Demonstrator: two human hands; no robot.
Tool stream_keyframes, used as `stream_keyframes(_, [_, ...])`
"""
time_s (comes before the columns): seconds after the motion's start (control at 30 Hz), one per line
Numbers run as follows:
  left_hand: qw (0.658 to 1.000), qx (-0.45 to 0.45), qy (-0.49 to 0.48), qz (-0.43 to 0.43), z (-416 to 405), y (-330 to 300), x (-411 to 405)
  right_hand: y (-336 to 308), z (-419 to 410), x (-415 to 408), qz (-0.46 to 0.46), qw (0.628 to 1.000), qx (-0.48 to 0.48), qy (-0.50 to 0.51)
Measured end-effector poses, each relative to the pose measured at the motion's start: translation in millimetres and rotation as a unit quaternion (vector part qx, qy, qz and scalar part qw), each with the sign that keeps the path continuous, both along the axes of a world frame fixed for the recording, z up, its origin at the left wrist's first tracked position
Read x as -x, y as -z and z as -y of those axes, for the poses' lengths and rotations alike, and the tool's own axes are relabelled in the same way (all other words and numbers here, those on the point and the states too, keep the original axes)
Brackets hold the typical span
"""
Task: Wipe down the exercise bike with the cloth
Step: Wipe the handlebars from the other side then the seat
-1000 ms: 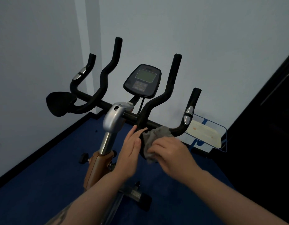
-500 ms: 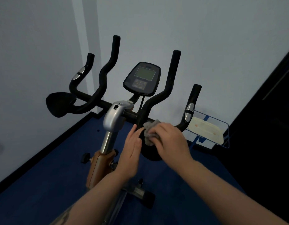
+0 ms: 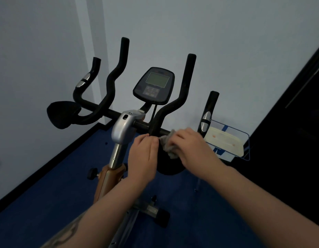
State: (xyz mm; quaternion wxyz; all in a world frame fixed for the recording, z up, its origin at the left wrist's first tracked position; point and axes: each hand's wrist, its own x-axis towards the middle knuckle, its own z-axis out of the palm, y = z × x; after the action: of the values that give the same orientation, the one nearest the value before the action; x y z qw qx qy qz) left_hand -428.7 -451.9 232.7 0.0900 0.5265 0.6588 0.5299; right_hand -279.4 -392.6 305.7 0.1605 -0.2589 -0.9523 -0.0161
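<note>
Both hands are hiding most of the black elbow pad (image 3: 170, 169) beneath them, and the bike's base is lying cut off under the forearms. The console (image 3: 154, 85) beyond the hands is showing a dim screen and keys too blurred to read. The right hand (image 3: 191, 149) is gripping the grey cloth (image 3: 168, 146), pressing it where handlebar (image 3: 165, 113) meets pad. The left hand (image 3: 143, 158), fingers curling, is touching the handlebar alongside; whether it is gripping is unclear.
</note>
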Motion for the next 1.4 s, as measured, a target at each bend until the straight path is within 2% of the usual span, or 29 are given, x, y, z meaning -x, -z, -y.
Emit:
stream_keyframes(0.1, [0.999, 0.03, -0.04, 0.001, -6.3, -1.8, -10.1, 22.8, 16.1, -0.3, -0.027, 0.998, 0.012, 0.052])
stream_keyframes(0.3, [0.993, 0.03, -0.049, -0.1, -4.3, 0.5, -6.8, 19.9, 19.6, -29.4, -0.021, 0.999, 0.017, -0.041])
stream_keyframes(0.4, [0.994, 0.011, -0.065, -0.082, -5.6, 3.3, -7.3, 4.1, -0.1, -12.5, -0.152, 0.985, 0.067, 0.051])
stream_keyframes(0.53, [0.994, -0.012, -0.076, -0.071, -6.8, 6.7, -11.4, 26.7, 8.7, 14.2, -0.182, 0.961, 0.117, 0.174])
stream_keyframes(0.63, [0.994, -0.02, -0.078, -0.076, -8.2, 10.4, -8.2, 53.0, 38.9, 10.3, -0.232, 0.944, 0.071, 0.222])
stream_keyframes(0.73, [0.993, -0.032, -0.086, -0.068, -10.6, 12.7, -7.8, 53.6, 40.5, 2.9, -0.236, 0.947, 0.082, 0.2])
stream_keyframes(0.87, [0.994, -0.032, -0.089, -0.056, -11.3, 12.3, -10.2, 28.4, 3.3, 8.7, -0.189, 0.959, 0.111, 0.178])
stream_keyframes(0.93, [0.994, -0.032, -0.087, -0.059, -11.2, 12.8, -10.0, 28.0, 2.3, 11.1, -0.205, 0.951, 0.143, 0.181])
stream_keyframes(1.07, [0.994, -0.035, -0.085, -0.053, -10.3, 13.0, -9.5, 55.8, 39.3, -5.1, -0.239, 0.952, 0.111, 0.157])
stream_keyframes(1.2, [0.994, -0.037, -0.086, -0.051, -10.8, 12.6, -9.2, 38.5, 23.4, -8.9, -0.241, 0.955, 0.107, 0.134])
stream_keyframes(1.27, [0.994, -0.032, -0.081, -0.065, -11.0, 13.3, -8.5, 28.0, 7.6, 0.5, -0.224, 0.955, 0.156, 0.115])
stream_keyframes(1.33, [0.994, -0.033, -0.081, -0.073, -10.8, 13.2, -8.4, 25.8, 3.1, 12.2, -0.245, 0.915, 0.295, 0.123])
stream_keyframes(1.37, [0.994, -0.033, -0.081, -0.072, -10.4, 12.7, -8.4, 30.2, 3.9, 16.8, -0.275, 0.895, 0.322, 0.14])
stream_keyframes(1.4, [0.994, -0.034, -0.081, -0.072, -10.0, 12.0, -8.2, 35.4, 5.5, 20.3, -0.303, 0.886, 0.311, 0.164])
